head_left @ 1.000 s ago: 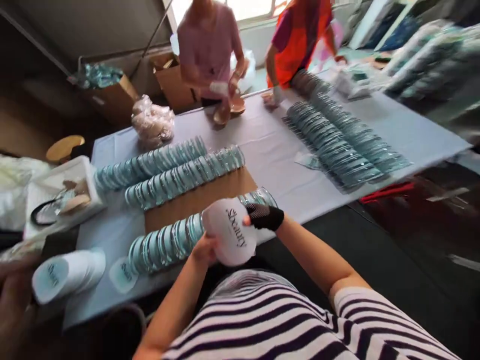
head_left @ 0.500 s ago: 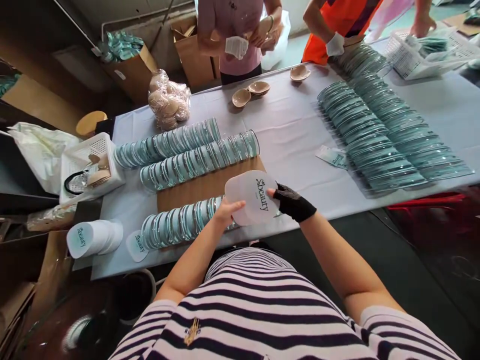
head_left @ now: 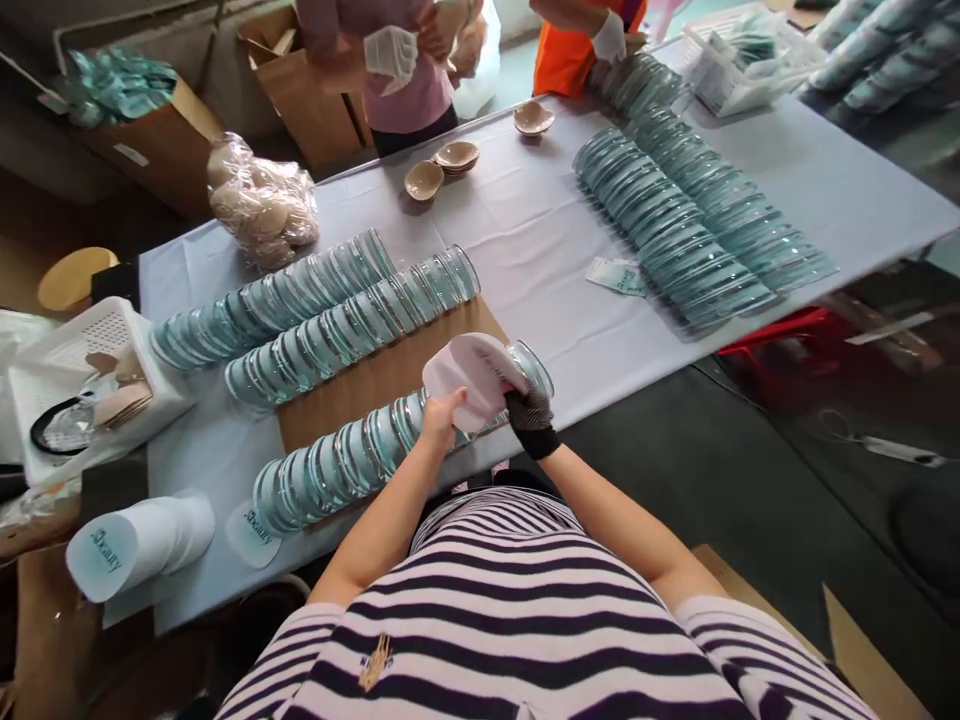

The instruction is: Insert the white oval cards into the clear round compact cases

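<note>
I am gripping a white printed pouch (head_left: 469,380) in both hands, bare left hand (head_left: 441,418) and gloved right hand (head_left: 531,412), above the nearest row of round cases (head_left: 352,460). I judge it is being opened; next calls for slipping a case inside.

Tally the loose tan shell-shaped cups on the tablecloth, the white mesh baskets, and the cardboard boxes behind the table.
Loose tan cups: 3 spots, though the middle one looks like a stack
White mesh baskets: 2
Cardboard boxes: 2
Total: 7
</note>
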A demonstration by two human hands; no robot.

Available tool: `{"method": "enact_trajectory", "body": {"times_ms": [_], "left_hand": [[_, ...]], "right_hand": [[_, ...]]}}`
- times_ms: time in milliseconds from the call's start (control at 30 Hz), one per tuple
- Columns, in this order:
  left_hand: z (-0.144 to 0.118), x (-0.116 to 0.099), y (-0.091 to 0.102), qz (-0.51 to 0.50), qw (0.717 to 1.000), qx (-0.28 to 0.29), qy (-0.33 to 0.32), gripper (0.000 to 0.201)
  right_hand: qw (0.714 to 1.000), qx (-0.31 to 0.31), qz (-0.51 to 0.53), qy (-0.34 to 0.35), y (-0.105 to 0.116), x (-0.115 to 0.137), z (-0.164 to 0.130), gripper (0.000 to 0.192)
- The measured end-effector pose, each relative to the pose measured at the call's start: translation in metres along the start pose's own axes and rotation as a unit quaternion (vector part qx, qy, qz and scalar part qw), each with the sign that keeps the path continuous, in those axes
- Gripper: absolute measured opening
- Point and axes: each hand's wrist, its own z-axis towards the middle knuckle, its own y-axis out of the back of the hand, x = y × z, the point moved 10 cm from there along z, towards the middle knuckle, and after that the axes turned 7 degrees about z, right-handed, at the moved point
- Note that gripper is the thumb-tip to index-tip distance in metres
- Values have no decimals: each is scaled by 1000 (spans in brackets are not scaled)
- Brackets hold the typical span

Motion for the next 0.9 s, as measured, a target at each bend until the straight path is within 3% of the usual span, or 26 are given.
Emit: {"method": "enact_trajectory", "body": {"times_ms": [67, 133, 233, 333, 433, 633, 733, 900], "left_hand": [[6, 1, -6, -33, 999, -4, 15, 48], [17, 2, -21, -67, 997, 1, 44, 44], [40, 7, -70, -110, 988, 55, 89, 38], [62, 20, -119, -130, 982, 80, 111, 36], [74, 40, -140, -133, 981, 55, 133, 37], [80, 58, -132, -130, 979, 49, 150, 39], [83, 60, -128, -125, 979, 47, 153, 42], [85, 65, -126, -131, 978, 42, 160, 42]], "right_hand": [[995, -86, -15, -53, 47, -30, 0, 43], [985, -134, -77, -71, 97, -54, -10, 46], [972, -83, -210, -62, 136, -76, -34, 46], [948, 39, -314, -39, 126, -85, -53, 43], [916, 138, -375, -38, 95, -89, -51, 39], [876, 253, -406, -64, 31, -89, 1, 41], [874, 249, -408, -86, 27, -89, 15, 38], [885, 244, -389, -78, 22, -88, 12, 31]]}}
